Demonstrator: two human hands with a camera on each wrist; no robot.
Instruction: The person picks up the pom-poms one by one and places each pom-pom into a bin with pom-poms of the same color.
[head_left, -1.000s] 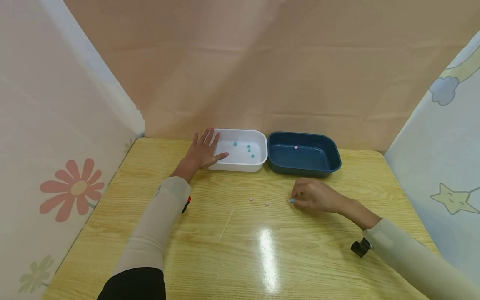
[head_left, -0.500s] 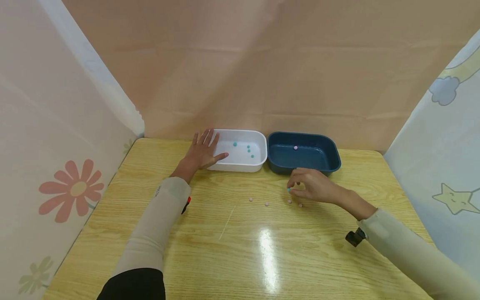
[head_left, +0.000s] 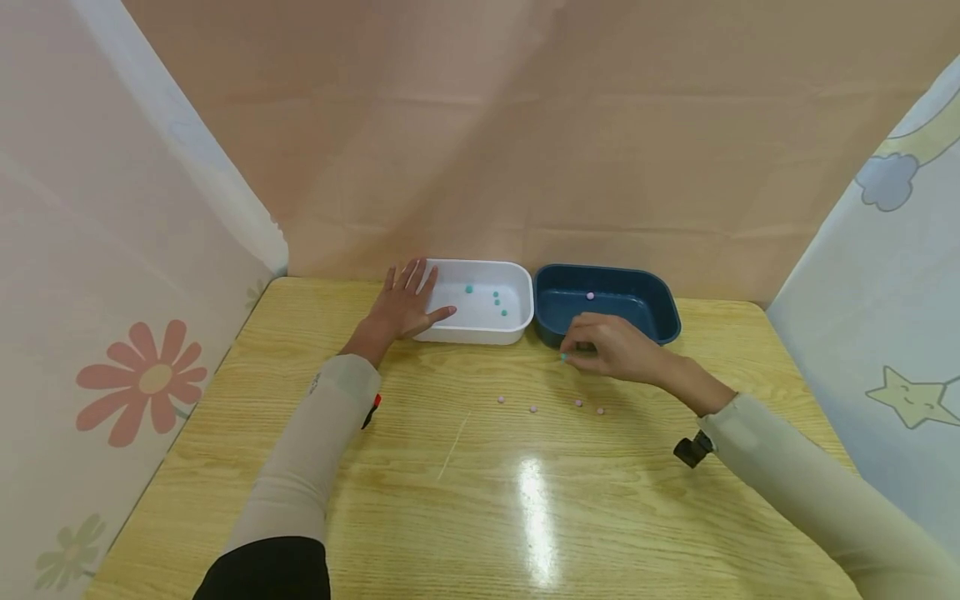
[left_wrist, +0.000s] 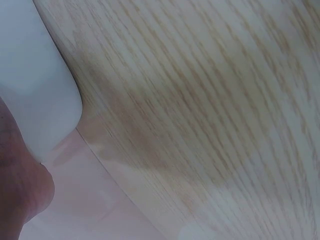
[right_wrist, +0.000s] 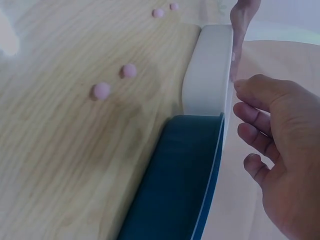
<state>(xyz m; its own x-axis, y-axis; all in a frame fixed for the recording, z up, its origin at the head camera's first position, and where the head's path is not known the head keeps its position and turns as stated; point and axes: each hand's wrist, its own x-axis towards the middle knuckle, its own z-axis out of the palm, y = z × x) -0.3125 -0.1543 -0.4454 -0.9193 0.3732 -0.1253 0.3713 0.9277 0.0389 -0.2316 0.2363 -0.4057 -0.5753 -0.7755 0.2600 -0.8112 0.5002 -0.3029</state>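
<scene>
My right hand (head_left: 617, 350) pinches a small teal ball (head_left: 563, 357) between thumb and fingertips, in front of the dark blue bin (head_left: 671, 321). One pink ball (head_left: 590, 296) lies inside that bin. With fingers spread, my left hand (head_left: 401, 308) rests on the left end of the white bin (head_left: 476, 336). Several teal balls, one of them larger (head_left: 469, 288), lie in the white bin. The right wrist view has the hand (right_wrist: 295, 145) beside the blue bin's rim; the ball is hidden there. Only a bit of my left hand (left_wrist: 22, 185) shows in its wrist view.
Several pink balls lie on the wooden table (head_left: 420, 517) in front of the bins, two of them, a left one (head_left: 501, 400) and a right one (head_left: 600, 411), outermost. Both bins stand side by side near the paper-covered back wall (head_left: 480, 150). Patterned panels flank the table.
My right hand has lifted the teal ball from beside the pink ones and moved it away from me and slightly left, towards the bins. The left hand stays in place.
</scene>
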